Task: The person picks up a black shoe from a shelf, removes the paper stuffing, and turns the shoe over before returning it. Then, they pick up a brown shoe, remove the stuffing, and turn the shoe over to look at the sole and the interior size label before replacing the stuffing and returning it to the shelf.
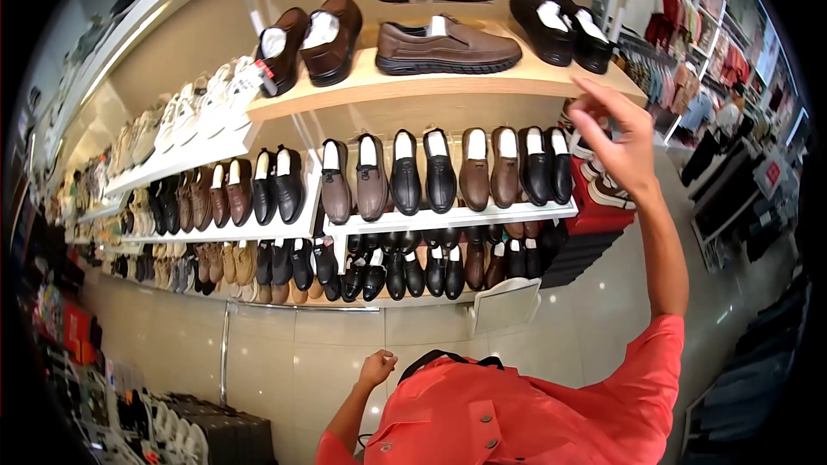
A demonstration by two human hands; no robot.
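My right hand (618,138) is raised beside the right end of the wooden shelf (413,90), fingers apart and holding nothing. Closest to it on that shelf is a pair of black shoes (560,34) stuffed with white paper. A brown slip-on shoe (448,49) stands side-on in the middle, and a pair of brown shoes (332,39) is on the left. Low in front of my body, my left hand (377,368) hangs with its fingers loosely curled, nothing seen in it and away from the shelves.
Lower white shelves (448,218) carry rows of black and brown shoes. White sneakers (207,108) line a shelf on the left. A small framed mirror (506,306) stands on the tiled floor (327,340). Red and black boxes (594,220) are stacked at right, with clothes racks beyond.
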